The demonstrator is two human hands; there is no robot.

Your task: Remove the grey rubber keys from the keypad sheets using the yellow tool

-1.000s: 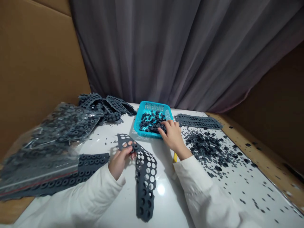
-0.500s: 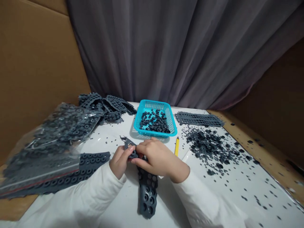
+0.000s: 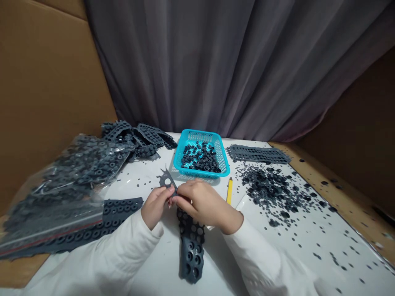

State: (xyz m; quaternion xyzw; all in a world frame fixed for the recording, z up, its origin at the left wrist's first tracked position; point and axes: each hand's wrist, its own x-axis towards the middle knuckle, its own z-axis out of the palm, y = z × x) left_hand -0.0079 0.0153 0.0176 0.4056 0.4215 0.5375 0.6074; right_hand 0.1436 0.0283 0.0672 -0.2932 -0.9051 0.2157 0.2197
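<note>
A dark grey moulded rubber strip with rows of round cups and holes runs from between my hands down toward me. My left hand pinches its far end, where a ragged flap with a hole sticks out past the thumb. Close against it, my right hand has its fingers curled over the same strip; the fingertips are partly hidden. Just beyond the hands stands a turquoise basket holding many small black rubber pieces.
On the left lie a clear zip bag of rubber parts, a flat moulded sheet and piled sheets. To the right are a yellow pen-like tool, heaped black scraps and a punched sheet. Cardboard walls and a curtain surround the table.
The strip's far end has turned in my fingers, so its ragged flap now points up and shows its hole. Both hands stay close together in nearly the same place.
</note>
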